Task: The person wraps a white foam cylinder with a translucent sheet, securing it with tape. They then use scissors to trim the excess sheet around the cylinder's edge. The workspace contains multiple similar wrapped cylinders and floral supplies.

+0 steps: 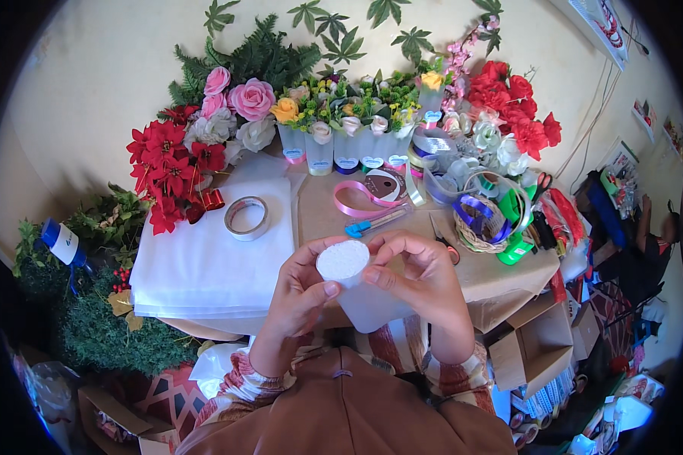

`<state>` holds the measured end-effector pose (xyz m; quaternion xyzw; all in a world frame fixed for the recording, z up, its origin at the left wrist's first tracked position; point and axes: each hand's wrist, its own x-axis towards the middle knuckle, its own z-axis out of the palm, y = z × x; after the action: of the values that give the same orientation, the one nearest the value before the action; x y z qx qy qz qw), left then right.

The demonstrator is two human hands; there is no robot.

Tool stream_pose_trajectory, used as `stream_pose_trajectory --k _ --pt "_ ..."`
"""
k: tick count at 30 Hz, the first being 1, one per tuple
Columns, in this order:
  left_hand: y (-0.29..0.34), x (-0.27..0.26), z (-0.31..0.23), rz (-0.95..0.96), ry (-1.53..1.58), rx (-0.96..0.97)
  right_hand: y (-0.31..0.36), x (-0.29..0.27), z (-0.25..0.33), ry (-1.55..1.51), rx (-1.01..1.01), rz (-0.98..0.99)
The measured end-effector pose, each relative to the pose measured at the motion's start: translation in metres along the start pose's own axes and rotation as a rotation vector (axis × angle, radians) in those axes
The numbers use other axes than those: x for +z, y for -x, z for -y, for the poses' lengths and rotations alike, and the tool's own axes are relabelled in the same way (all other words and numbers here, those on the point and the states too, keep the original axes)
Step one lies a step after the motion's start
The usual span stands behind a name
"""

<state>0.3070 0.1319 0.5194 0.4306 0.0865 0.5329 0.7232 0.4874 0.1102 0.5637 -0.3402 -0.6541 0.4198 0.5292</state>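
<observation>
Between my two hands, in front of my chest, is a frosted white vase-like tube (373,309) with a round white foam disc (343,260) at its top end, tilted toward me. My left hand (302,282) grips its left side, thumb against the rim of the disc. My right hand (421,282) is closed on the right side, with thumb and fingertips at the rim. Just beyond my fingers lie a blue-capped pen or cutter (376,223) and scissors (445,241). A roll of tape (247,218) rests on a stack of translucent white sheets (212,265) to the left.
Frosted vases (349,148) of small roses line the back of the table, flanked by red flowers (163,163) and more red blooms (512,106). Pink ribbon (357,199) lies mid-table. A wicker basket (482,236) holds purple ribbon. Open cardboard boxes (535,345) stand at lower right.
</observation>
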Motion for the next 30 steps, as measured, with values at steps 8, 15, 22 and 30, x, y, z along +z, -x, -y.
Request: stream_pose_trajectory --k 8,15,22,30 --pt "0.0021 0.0003 -0.0024 -0.087 -0.312 0.121 -0.0021 0.0025 0.0001 0.067 -0.032 -0.034" --pt "0.0008 0.0051 -0.0053 -0.151 -0.422 0.117 -0.0019 0.0073 0.0060 0.180 -0.067 -0.039" --pt "-0.0004 0.0052 -0.0064 -0.140 -0.403 0.117 -0.0019 0.0068 0.0039 0.146 -0.047 -0.047" --pt "0.0009 0.0041 -0.0056 -0.105 -0.387 0.125 -0.0024 0.0076 0.0058 0.178 -0.042 -0.036"
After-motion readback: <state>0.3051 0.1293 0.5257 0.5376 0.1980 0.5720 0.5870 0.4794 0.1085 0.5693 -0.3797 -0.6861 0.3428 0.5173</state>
